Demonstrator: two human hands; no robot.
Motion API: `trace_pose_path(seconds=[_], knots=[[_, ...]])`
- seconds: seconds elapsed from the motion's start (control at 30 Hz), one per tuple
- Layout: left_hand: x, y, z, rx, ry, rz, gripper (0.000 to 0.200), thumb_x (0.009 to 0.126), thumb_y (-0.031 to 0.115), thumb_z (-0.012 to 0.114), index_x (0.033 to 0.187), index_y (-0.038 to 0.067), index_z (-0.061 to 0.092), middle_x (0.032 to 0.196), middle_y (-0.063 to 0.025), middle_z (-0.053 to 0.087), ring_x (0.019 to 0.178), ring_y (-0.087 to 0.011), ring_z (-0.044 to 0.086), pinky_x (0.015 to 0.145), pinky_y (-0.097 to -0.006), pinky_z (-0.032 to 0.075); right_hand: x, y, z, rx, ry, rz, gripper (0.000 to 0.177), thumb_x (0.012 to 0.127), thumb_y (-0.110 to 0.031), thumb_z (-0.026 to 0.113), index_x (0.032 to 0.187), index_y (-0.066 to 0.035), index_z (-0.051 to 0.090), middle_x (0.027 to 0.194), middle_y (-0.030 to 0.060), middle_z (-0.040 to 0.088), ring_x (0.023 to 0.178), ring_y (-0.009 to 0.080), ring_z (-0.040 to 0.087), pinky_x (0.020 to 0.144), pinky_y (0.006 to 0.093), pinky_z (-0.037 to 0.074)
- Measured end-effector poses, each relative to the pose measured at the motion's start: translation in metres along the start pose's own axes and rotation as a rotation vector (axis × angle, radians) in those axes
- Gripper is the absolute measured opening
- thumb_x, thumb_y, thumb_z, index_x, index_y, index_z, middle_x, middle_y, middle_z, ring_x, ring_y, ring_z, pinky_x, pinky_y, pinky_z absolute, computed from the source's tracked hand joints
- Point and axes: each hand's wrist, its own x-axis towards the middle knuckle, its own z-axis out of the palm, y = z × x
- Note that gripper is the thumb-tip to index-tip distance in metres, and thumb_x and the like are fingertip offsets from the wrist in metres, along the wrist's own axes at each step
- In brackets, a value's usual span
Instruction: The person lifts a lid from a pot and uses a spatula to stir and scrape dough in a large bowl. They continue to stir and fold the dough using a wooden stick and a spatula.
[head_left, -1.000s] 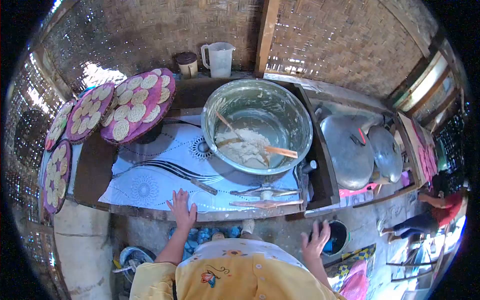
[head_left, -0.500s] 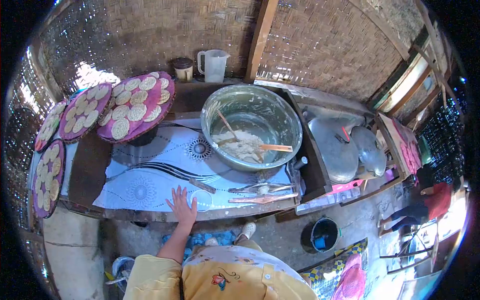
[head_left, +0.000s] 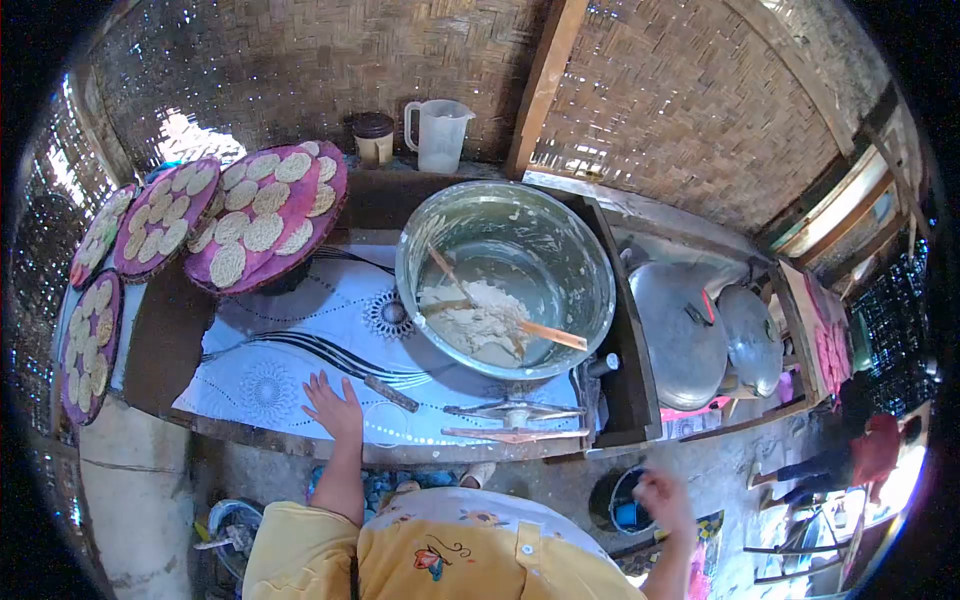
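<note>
My left hand (head_left: pixel 333 408) is open, fingers spread, on or just over the white patterned cloth (head_left: pixel 300 330) near the table's front edge. Just right of it lie a pale thin ring (head_left: pixel 385 424) and a short dark wooden piece (head_left: pixel 391 393). Low on the right, my right hand (head_left: pixel 668 500) is raised in front of the bucket; it is blurred, and I cannot make out anything in its fingers. Past the left hand stands a big metal basin (head_left: pixel 580 340) containing pale dough (head_left: pixel 480 318) and a wooden-handled tool (head_left: pixel 553 334). A hinged wooden tool (head_left: pixel 515 412) lies before the basin.
Round trays (head_left: pixel 325 240) with pink lining and pale coiled discs stand at the left. A clear jug (head_left: pixel 440 140) and a lidded jar (head_left: pixel 374 140) are behind. Lidded pots (head_left: pixel 680 340) stand at the right. A bucket (head_left: pixel 615 505) is on the floor; another person (head_left: pixel 872 450) is farther right.
My right hand has come into view at the lower right. My left hand has shifted slightly left in view, still spread. The camera view has tilted a little.
</note>
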Motion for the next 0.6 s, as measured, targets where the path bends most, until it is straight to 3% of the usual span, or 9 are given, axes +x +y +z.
trace_pose_path(seconds=[0.07, 0.13, 0.2, 0.4, 0.47, 0.6], knots=[[0.001, 0.003, 0.003, 0.044, 0.001, -0.023, 0.051, 0.087, 0.038, 0.048, 0.126, 0.006, 0.042, 0.137, -0.0148, 0.035, 0.132, -0.0343, 0.022, 0.101, -0.0621, 0.015, 0.042, -0.073, -0.016, -0.006, 0.281, -0.203, 0.010, 0.074, -0.007, 0.065, 0.081, -0.001, 0.061, 0.074, 0.0012, 0.057, 0.063, 0.0085, 0.050, 0.054, 0.0239, 0.040], [0.001, 0.004, 0.004, 0.093, -0.012, -0.042, 0.053, 0.086, 0.039, 0.048, 0.127, 0.007, 0.042, 0.137, -0.0150, 0.034, 0.132, -0.0342, 0.022, 0.101, -0.0617, 0.015, 0.088, -0.115, -0.023, -0.116, 0.220, -0.377, 0.006, 0.074, -0.007, 0.065, 0.075, -0.002, 0.062, 0.071, 0.0021, 0.054, 0.063, 0.0102, 0.050, 0.054, 0.0258, 0.039], [0.003, 0.007, 0.004, 0.140, -0.034, -0.057, 0.055, 0.085, 0.040, 0.049, 0.127, 0.007, 0.042, 0.138, -0.0151, 0.033, 0.132, -0.0340, 0.022, 0.101, -0.0612, 0.015, 0.128, -0.170, -0.005, -0.253, 0.097, -0.631, 0.008, 0.074, -0.008, 0.065, 0.076, -0.002, 0.061, 0.068, 0.0049, 0.052, 0.063, 0.0146, 0.050, 0.056, 0.0284, 0.040], [0.005, 0.010, 0.004, 0.176, -0.083, -0.068, 0.056, 0.083, 0.040, 0.051, 0.127, 0.007, 0.042, 0.140, -0.0145, 0.030, 0.133, -0.0331, 0.021, 0.103, -0.0596, 0.015, 0.263, -0.233, 0.094, -0.361, -0.304, -0.942, 0.013, 0.074, -0.015, 0.063, 0.082, -0.004, 0.061, 0.076, 0.0114, 0.056, 0.074, 0.0289, 0.056, 0.064, 0.0367, 0.045], [0.007, 0.012, 0.003, 0.192, -0.092, -0.075, 0.056, 0.083, 0.040, 0.051, 0.127, 0.007, 0.042, 0.140, -0.0143, 0.030, 0.133, -0.0328, 0.021, 0.103, -0.0594, 0.015, 0.298, -0.238, 0.136, -0.434, -0.376, -1.021, 0.014, 0.073, -0.014, 0.065, 0.082, -0.004, 0.061, 0.075, 0.0104, 0.055, 0.070, 0.0253, 0.054, 0.060, 0.0338, 0.044], [0.008, 0.018, -0.002, 0.191, -0.095, -0.078, 0.056, 0.083, 0.039, 0.052, 0.127, 0.007, 0.042, 0.139, -0.0146, 0.032, 0.132, -0.0337, 0.023, 0.102, -0.0598, 0.015, 0.342, -0.227, 0.203, -0.657, -0.427, -1.095, 0.012, 0.071, -0.015, 0.062, 0.081, -0.008, 0.061, 0.080, 0.0110, 0.057, 0.083, 0.0303, 0.056, 0.068, 0.0404, 0.047]])
